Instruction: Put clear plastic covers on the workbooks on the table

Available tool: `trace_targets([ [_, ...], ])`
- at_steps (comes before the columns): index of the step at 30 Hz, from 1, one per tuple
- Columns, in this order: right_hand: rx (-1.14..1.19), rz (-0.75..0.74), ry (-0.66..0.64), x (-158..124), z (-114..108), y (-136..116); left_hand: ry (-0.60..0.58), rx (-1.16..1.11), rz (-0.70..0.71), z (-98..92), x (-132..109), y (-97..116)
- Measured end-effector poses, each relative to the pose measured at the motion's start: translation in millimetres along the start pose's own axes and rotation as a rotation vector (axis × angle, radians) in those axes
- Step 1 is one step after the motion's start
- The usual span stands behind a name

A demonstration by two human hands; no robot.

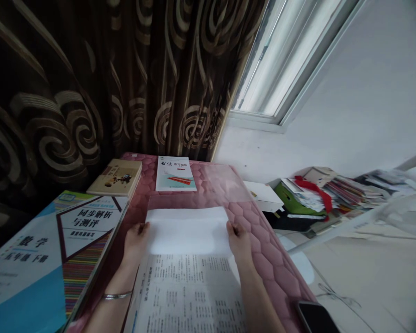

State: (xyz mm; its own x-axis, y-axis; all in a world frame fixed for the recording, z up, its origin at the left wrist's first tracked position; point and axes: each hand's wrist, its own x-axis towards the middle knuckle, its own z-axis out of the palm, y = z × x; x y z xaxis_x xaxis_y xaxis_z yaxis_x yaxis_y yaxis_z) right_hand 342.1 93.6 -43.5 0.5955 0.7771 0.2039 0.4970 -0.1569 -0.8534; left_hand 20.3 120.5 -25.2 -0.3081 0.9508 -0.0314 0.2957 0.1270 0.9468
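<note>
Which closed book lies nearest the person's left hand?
The large blue-and-white maths workbook, right beside the left hand; the white calligraphy booklet and the cream book lie farther away, beyond the hands.

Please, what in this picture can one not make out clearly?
Head view:
The printed sheet: text too small to read, lower end cut off by the bottom edge.
The phone: cut off by the bottom edge.
The stacked papers at right: too small and blurred.

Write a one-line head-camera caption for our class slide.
Left hand, right hand hold a printed sheet on a pink quilted mat beside a maths workbook.
</note>
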Motion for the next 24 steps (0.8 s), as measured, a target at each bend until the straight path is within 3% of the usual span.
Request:
trace_targets([
  [7,0.071,-0.053,0.056,-7.3,0.7,-7.0,0.039,-0.047,0.028,0.3,-1.8,2.4],
  [13,0.145,-0.017,0.052,-8.2,-1.8,-10.8,-0.001,-0.157,0.044,2.1,0.2,1.3],
  [21,0.048,-0.027,0.081,-12.1,1.9,-16.4,0.013,0.063,0.057,2.0,-6.2,6.4],
  [24,-0.021,0.004,0.008,-8.5,0.9,-12.6,-0.024,0.080,0.020,2.2,-4.3,7.5],
])
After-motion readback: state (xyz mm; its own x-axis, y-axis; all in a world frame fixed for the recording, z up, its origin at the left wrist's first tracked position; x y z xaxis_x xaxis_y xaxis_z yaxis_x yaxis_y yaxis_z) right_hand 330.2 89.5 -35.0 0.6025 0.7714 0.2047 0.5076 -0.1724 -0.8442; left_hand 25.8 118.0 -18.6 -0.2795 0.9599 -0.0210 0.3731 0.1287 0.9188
